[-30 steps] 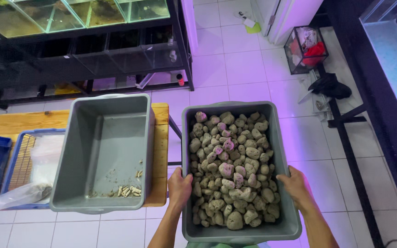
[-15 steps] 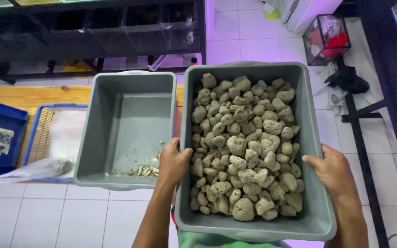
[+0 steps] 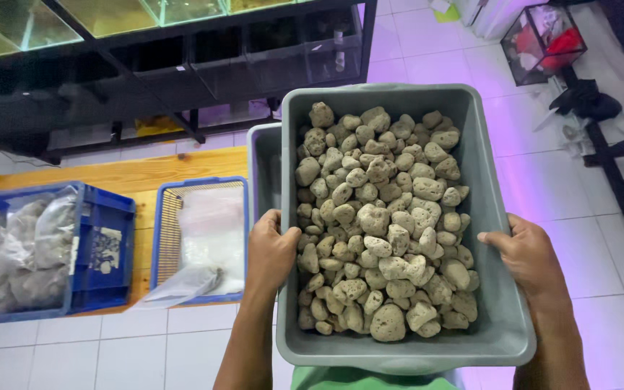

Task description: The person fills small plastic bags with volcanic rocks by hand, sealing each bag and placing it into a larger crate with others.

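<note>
I hold a grey plastic tub [image 3: 500,318] filled with several pale porous rocks [image 3: 380,224], lifted up close to the camera. My left hand [image 3: 270,253] grips the tub's left rim, thumb hooked over the edge. On the right rim, my right hand [image 3: 527,254] grips the same way. A second grey tub [image 3: 263,166] shows only as a strip behind the held tub's left side; the rest of it is hidden.
A wooden board [image 3: 110,173] lies on the white tiled floor. On it stand a blue crate [image 3: 99,249] with plastic bags and a blue mesh basket [image 3: 200,238] with a clear bag. Glass tanks on a black rack [image 3: 182,50] line the back. A black stand [image 3: 601,144] is at right.
The rock-filled tub has risen and shifted left, now covering most of the second grey tub. The view has swung left, bringing the blue crate fully into sight.
</note>
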